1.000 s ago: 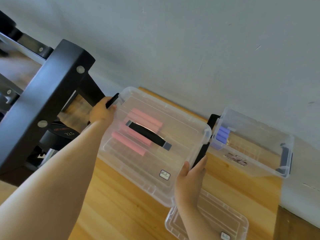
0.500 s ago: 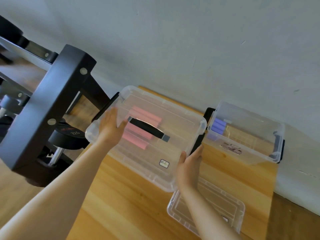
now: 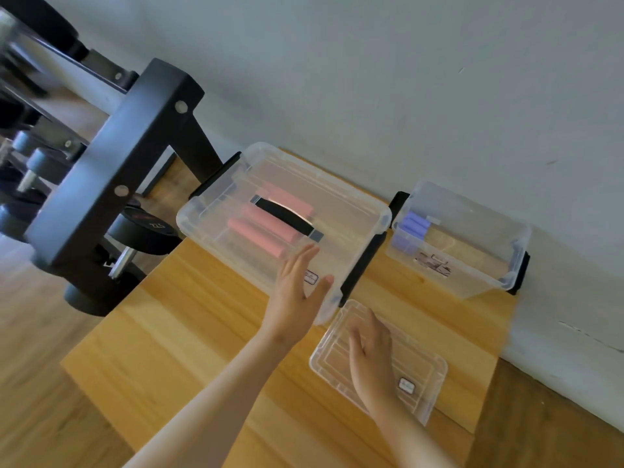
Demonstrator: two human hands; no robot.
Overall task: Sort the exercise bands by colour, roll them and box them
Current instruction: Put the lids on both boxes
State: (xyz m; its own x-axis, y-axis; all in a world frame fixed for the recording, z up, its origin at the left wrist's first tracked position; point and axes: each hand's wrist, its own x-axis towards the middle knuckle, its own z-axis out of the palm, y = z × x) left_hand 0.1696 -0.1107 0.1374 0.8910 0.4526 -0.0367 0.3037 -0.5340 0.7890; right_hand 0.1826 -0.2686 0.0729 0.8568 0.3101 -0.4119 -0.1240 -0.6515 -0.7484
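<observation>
The loose clear plastic lid at the wooden table's front right corner is being covered by the slack right hand. A level two-edge grip is probably being called for. The open, empty left hand is being held beside the lidded clear box of pink rolled bands. Purple rolls are lying in the lidless clear box by the far right corner.

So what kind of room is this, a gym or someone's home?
Probably a home gym or small fitness room: a black weight rack holds dumbbells, and beside it a wooden table carries a clear box of rolled pink exercise bands.
</observation>
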